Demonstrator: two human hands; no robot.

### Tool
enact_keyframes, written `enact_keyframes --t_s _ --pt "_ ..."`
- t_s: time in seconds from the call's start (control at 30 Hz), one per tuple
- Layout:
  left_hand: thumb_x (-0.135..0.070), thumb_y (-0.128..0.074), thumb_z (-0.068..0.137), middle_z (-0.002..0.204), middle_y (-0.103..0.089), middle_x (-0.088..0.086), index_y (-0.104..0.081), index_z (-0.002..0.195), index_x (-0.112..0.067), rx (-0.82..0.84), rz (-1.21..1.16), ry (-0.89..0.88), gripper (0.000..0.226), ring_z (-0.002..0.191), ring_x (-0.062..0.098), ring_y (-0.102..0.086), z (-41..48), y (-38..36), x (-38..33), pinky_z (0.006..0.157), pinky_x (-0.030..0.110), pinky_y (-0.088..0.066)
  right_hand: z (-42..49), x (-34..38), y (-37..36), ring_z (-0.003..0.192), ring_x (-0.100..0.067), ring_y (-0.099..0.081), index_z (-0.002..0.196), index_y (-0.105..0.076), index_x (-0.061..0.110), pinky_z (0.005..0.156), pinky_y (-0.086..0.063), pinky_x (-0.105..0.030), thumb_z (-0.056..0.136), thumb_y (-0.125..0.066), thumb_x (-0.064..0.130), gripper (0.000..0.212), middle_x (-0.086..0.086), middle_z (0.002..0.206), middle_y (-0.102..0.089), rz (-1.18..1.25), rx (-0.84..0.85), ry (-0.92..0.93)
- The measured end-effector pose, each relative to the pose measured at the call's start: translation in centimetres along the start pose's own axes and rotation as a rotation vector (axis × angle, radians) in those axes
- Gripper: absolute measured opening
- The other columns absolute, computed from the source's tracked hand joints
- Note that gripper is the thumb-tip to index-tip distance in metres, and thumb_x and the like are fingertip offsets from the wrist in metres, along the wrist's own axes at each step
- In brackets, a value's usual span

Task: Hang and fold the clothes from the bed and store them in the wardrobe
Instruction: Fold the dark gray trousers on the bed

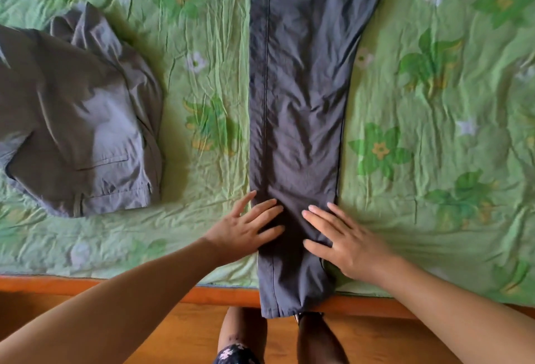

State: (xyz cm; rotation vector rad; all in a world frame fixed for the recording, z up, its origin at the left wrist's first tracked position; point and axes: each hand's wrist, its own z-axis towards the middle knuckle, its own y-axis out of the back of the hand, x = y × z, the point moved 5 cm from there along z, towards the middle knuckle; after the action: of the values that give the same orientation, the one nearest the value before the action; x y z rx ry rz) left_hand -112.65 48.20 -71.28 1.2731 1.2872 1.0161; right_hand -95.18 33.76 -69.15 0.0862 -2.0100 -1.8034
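A pair of dark grey trousers [301, 97] lies folded lengthwise down the middle of the bed, leg ends hanging over the near edge. My left hand [246, 227] rests flat on the trousers' left edge, fingers spread. My right hand [344, 236] presses flat on their right side, fingers straight. Both hands sit on the lower leg part, a little apart from each other. A second grey-brown garment [78, 120], roughly folded with a pocket showing, lies on the bed to the left.
The bed is covered by a wrinkled green floral sheet [434, 103]. Its orange wooden frame edge [220, 295] runs along the near side. Below it are a wooden floor and my legs [246, 331].
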Motion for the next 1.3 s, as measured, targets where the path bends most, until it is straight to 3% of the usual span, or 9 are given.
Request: enact_keyframes --t_s 0.17,0.37,0.5,0.7,0.8,0.87,1.0,1.1,1.3 --pt "-0.008 -0.045 0.101 0.139 -0.058 0.015 -0.062 0.112 -0.021 -0.150 -0.049 -0.038 0.024 0.134 0.035 -0.051 -1.0 -0.5 0.0 0.107 0.069 -0.031 1.0 -0.5 -0.9 0.142 -0.041 -0.041 0.100 -0.072 0.015 0.111 -0.035 -0.063 0.079 -0.060 0.002 0.028 -0.022 0.146 -0.052 0.078 0.023 0.025" --pt "-0.009 -0.050 0.100 0.131 -0.063 0.007 -0.062 0.111 -0.022 -0.191 -0.027 -0.069 0.021 0.123 0.033 -0.058 -0.6 -0.6 -0.1 0.105 0.070 -0.032 1.3 0.0 -0.1 0.139 -0.041 -0.046 0.091 -0.067 0.014 0.108 -0.039 -0.063 0.094 -0.038 0.007 0.029 -0.018 0.141 -0.059 0.047 -0.003 0.036" --pt "-0.004 -0.054 0.096 0.113 -0.069 0.002 -0.067 0.109 -0.017 -0.247 -0.179 0.012 0.023 0.108 0.026 -0.065 0.8 1.4 0.5 0.105 0.059 -0.040 2.5 -0.2 1.2 0.129 -0.036 -0.057 0.100 -0.072 0.008 0.107 -0.043 -0.060 0.073 -0.064 -0.003 0.030 -0.014 0.127 -0.069 0.148 0.032 -0.079" --pt "-0.005 -0.051 0.085 0.072 -0.066 -0.013 -0.064 0.102 -0.013 -0.267 -1.226 0.855 0.023 0.063 0.006 -0.061 2.0 4.6 7.6 0.061 0.018 -0.047 5.0 -6.0 4.5 0.071 -0.012 -0.060 0.082 -0.061 0.017 0.064 -0.042 -0.031 0.075 -0.057 0.012 0.010 0.003 0.069 -0.061 0.975 -0.337 -0.854" --pt "-0.004 -0.055 0.097 0.066 -0.069 -0.007 -0.067 0.091 -0.006 -0.248 -1.593 1.115 0.014 0.061 0.010 -0.066 4.0 4.1 11.4 0.053 0.026 -0.055 7.6 -11.8 3.1 0.079 -0.022 -0.063 0.076 -0.067 0.013 0.065 -0.044 -0.031 0.090 -0.063 0.027 0.020 -0.002 0.077 -0.069 1.391 -0.395 -1.281" --pt "-0.016 -0.063 0.097 0.086 -0.072 0.006 -0.070 0.101 -0.010 -0.179 -1.617 1.236 0.010 0.079 0.025 -0.069 4.6 3.1 12.2 0.073 0.050 -0.062 8.6 -13.5 1.6 0.083 -0.025 -0.066 0.084 -0.070 0.012 0.063 -0.051 -0.027 0.097 -0.060 0.039 0.031 -0.001 0.080 -0.074 1.470 -0.341 -1.389" --pt "-0.016 -0.086 0.078 0.109 -0.073 0.006 -0.061 0.111 -0.019 -0.104 -1.573 1.267 0.042 0.099 0.024 -0.072 4.6 1.2 11.2 0.091 0.045 -0.058 8.4 -12.4 0.1 0.120 -0.033 -0.063 0.120 -0.062 -0.008 0.107 -0.047 -0.049 0.083 -0.060 0.071 0.087 -0.018 0.125 -0.068 1.395 -0.197 -1.378" --pt "-0.007 -0.086 0.075 0.111 -0.073 0.010 -0.060 0.115 -0.015 -0.110 -1.545 1.275 0.048 0.101 0.028 -0.071 3.7 0.6 10.4 0.093 0.047 -0.057 6.9 -11.5 -0.7 0.109 -0.028 -0.068 0.098 -0.064 -0.002 0.102 -0.049 -0.044 0.073 -0.078 0.057 0.066 -0.011 0.110 -0.073 1.463 -0.227 -1.341" --pt "-0.003 -0.071 0.086 0.097 -0.075 0.009 -0.065 0.107 -0.015 -0.069 -1.429 1.210 0.025 0.089 0.028 -0.073 2.8 0.9 8.4 0.086 0.045 -0.060 5.8 -10.4 -1.2 0.133 -0.031 -0.053 0.144 -0.048 0.002 0.115 -0.039 -0.051 0.093 -0.072 0.021 0.059 -0.017 0.144 -0.056 1.381 -0.120 -1.246"
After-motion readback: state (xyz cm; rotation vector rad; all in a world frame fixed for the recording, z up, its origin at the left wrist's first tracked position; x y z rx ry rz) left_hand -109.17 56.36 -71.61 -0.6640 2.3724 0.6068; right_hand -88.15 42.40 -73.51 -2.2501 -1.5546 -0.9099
